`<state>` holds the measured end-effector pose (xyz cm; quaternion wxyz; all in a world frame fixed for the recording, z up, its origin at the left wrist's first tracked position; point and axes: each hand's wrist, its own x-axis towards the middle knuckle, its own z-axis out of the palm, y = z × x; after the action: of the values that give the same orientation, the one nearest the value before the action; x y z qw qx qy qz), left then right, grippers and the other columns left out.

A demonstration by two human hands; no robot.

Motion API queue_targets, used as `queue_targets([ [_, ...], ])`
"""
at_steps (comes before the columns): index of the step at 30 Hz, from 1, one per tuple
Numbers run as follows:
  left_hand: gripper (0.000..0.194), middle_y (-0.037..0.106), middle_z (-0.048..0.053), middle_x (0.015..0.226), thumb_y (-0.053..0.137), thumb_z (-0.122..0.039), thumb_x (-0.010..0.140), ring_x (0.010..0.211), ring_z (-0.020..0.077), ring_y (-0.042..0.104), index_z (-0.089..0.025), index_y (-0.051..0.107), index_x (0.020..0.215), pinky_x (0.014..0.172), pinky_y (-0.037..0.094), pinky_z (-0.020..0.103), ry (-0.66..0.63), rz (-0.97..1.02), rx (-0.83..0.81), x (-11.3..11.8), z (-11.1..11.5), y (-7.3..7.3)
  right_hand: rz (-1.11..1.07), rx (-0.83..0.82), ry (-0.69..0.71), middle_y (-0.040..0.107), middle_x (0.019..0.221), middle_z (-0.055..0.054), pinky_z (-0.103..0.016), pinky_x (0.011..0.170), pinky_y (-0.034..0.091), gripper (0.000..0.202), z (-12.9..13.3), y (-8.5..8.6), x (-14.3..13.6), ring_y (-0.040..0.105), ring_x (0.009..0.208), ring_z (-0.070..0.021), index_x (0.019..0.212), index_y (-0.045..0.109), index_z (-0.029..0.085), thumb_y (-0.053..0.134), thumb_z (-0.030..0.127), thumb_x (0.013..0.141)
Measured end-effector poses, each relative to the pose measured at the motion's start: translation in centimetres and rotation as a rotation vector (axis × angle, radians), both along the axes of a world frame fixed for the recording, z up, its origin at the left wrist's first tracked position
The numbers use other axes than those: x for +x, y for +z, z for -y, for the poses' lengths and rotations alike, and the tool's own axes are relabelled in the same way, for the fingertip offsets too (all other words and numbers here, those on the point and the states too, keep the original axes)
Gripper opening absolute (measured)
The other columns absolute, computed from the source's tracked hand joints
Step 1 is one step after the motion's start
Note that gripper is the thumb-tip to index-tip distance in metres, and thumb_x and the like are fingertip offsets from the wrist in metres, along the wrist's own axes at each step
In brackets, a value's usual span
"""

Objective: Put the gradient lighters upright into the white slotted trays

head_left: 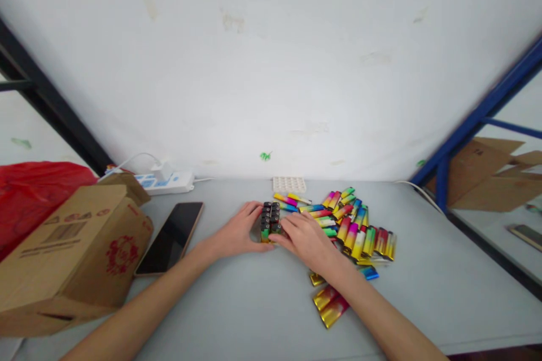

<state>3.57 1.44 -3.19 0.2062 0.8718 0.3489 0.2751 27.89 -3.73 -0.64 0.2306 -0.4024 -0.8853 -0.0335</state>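
Upright black-topped lighter cluster (266, 216) at clock centre. Your left hand (239, 232) half-closed around it, thumb at near edge; your right hand (308, 238) bent at its right side, hold hidden, cannot tell. Shiny gold-and-rainbow lighters (350, 237) crowd three o'clock, flat black phone (171, 237) nine; bare grey tabletop (241, 310) open at six.

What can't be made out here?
In the head view:
- Exact count of upright black-topped lighters: right bare hand covers part.
- Right ends of two red-gold metallic lighters: behind right forearm.
- Small print on brown cardboard box: too blurred.
- Rest of red plastic bag: left edge crops.
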Motion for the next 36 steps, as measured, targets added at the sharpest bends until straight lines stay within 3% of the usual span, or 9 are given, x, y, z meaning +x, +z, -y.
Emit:
queue_targets([
  [4,0.076,0.066,0.016,0.137,0.095,-0.056,0.073,0.131,0.0388,0.064,-0.021,0.065,0.133,0.117,0.055,0.052,0.003,0.001,0.026,-0.1,-0.2,-0.2,-0.006,-0.071,-0.009,0.074,0.073,-0.004,-0.037,0.077,0.049,0.049,0.2,0.4,0.3,0.070,0.072,-0.0225,0.074,0.067,0.022,0.064,0.056,0.110],
  [7,0.080,0.066,0.016,0.138,0.096,-0.059,0.071,0.131,0.0395,0.064,-0.020,0.065,0.134,0.118,0.055,0.052,0.019,-0.021,0.015,-0.1,-0.2,-0.2,-0.116,-0.111,-0.045,0.073,0.075,-0.002,-0.035,0.076,0.048,0.049,-0.3,0.9,1.9,0.068,0.072,-0.0204,0.076,0.066,0.022,0.056,0.051,0.114],
  [12,0.083,0.065,0.017,0.142,0.095,-0.061,0.071,0.135,0.0407,0.063,-0.019,0.064,0.136,0.122,0.052,0.055,0.039,-0.060,-0.022,0.0,-0.1,0.1,-0.191,-0.024,-0.260,0.076,0.095,-0.008,-0.038,0.087,0.053,0.025,-2.7,0.2,6.1,0.072,0.091,-0.0255,0.097,0.073,0.020,0.057,0.029,0.114],
  [14,0.080,0.066,0.017,0.141,0.095,-0.060,0.071,0.134,0.0402,0.063,-0.020,0.065,0.134,0.121,0.053,0.055,0.034,-0.048,-0.018,0.0,-0.1,0.2,-0.171,-0.013,-0.293,0.077,0.109,-0.011,-0.040,0.095,0.054,0.015,-3.5,-0.4,7.5,0.072,0.103,-0.0282,0.108,0.075,0.019,0.060,0.023,0.111],
  [18,0.077,0.068,0.016,0.137,0.096,-0.057,0.071,0.131,0.0394,0.065,-0.020,0.067,0.132,0.118,0.056,0.055,0.034,-0.022,0.009,0.0,0.0,0.3,-0.100,-0.101,-0.308,0.077,0.122,-0.013,-0.045,0.106,0.053,0.017,-4.2,-1.1,9.2,0.071,0.117,-0.0310,0.120,0.076,0.018,0.066,0.021,0.107],
  [25,0.079,0.067,0.016,0.137,0.094,-0.063,0.071,0.130,0.0396,0.066,-0.019,0.066,0.131,0.118,0.056,0.055,0.037,-0.039,0.014,0.1,0.0,0.3,-0.025,-0.217,-0.304,0.076,0.112,-0.011,-0.043,0.103,0.054,0.013,-4.2,-1.1,9.9,0.072,0.112,-0.0294,0.114,0.078,0.020,0.069,0.026,0.106],
  [32,0.076,0.068,0.016,0.137,0.095,-0.058,0.072,0.130,0.0391,0.067,-0.018,0.067,0.131,0.117,0.057,0.054,0.036,-0.033,0.021,0.0,-0.1,0.0,-0.276,-0.133,-0.269,0.073,0.122,-0.013,-0.043,0.103,0.056,0.018,-4.3,-1.4,9.6,0.071,0.116,-0.0291,0.123,0.069,0.021,0.062,0.025,0.107],
  [36,0.078,0.069,0.016,0.137,0.095,-0.061,0.070,0.130,0.0398,0.067,-0.020,0.067,0.131,0.117,0.057,0.056,0.035,-0.019,0.038,-0.1,-0.2,-0.1,-0.392,-0.154,-0.306,0.079,0.109,-0.010,-0.041,0.092,0.057,0.024,-4.0,-0.7,9.1,0.074,0.098,-0.0284,0.126,0.068,0.022,0.060,0.036,0.109],
])
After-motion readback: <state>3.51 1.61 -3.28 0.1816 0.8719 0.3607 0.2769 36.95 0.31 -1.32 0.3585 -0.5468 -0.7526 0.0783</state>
